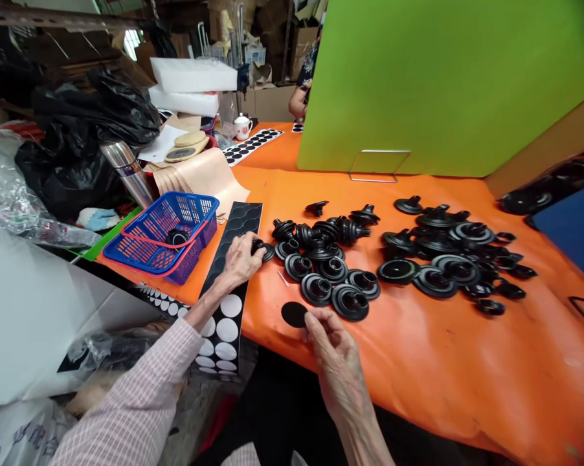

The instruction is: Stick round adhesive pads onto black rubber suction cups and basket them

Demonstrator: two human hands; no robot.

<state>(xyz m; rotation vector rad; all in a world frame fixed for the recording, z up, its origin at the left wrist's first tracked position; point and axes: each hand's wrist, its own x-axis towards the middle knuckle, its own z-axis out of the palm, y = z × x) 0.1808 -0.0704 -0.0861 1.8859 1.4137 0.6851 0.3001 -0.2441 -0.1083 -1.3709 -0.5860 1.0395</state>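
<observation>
My left hand is closed round a black round rubber part at the left end of a heap of the same parts. It rests over a long black sheet of round stickers that has white empty circles at its near end. My right hand pinches a flat black round sticker by its edge, just above the orange table cover. A second heap of black rubber parts lies further right.
A blue basket with a red handle holds one black part at the left. Behind it stand a steel flask, black bags and white foam slabs. A green board stands upright at the back. Another person's arm shows beyond it.
</observation>
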